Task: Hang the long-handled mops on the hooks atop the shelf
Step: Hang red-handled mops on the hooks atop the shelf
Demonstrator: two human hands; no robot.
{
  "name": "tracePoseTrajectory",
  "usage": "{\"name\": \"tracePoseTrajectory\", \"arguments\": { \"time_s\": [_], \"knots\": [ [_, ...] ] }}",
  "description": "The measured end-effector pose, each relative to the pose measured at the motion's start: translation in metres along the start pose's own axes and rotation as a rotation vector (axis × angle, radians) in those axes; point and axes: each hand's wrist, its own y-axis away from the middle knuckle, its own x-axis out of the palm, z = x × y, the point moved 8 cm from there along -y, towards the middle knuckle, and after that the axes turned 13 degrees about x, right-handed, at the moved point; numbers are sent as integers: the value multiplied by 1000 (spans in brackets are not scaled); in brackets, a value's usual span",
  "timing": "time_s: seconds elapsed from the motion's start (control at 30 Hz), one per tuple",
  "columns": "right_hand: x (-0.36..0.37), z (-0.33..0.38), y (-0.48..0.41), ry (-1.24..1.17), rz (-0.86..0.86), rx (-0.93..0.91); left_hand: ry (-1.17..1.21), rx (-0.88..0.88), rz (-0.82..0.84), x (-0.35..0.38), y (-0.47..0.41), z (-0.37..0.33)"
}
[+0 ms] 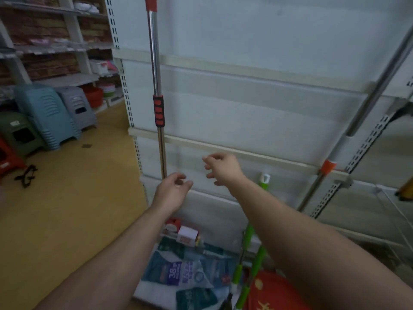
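- A chrome mop handle with a red-and-black grip [158, 110] hangs upright against the white shelf back panel [257, 104]; its top runs out of the picture, so the hook it would sit on is not visible.
- The left hand [172, 193] is just below and in front of the lower end of that handle, fingers loosely curled and holding nothing; whether a fingertip touches the pole is hard to tell.
- The right hand [223, 168] is near it to the right, fingers half open and empty.
- A green-handled mop [248, 233] stands low against the panel, partly behind the right forearm, and looks like one left to hang; its head is hidden.
- To hang it well, I judge it best gripped with one hand low and one higher, lifted upright, and its end loop guided onto a hook before letting go.
- A second chrome pole with an orange collar [328, 166] slants at right, both ends cut off.
- Packaged goods [178, 271] lie on the floor below; their print is blurred.
- Stacked plastic stools [48, 115] stand well apart at left.
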Motion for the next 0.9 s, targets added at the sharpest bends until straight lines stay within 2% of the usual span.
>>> {"name": "tracePoseTrajectory", "arguments": {
  "time_s": [0.23,0.43,0.63,0.9],
  "knots": [
    [-57,-87,56,-37,63,57,-49,-45,-21,44,103,-48],
    [-86,-170,82,-69,94,160,-82,-108,10,83,171,-50],
    [-98,-238,95,-78,77,250,-98,-137,69,121,207,-43],
    [-101,-286,103,-71,45,323,-86,-160,110,149,230,-24]
  ]
}}
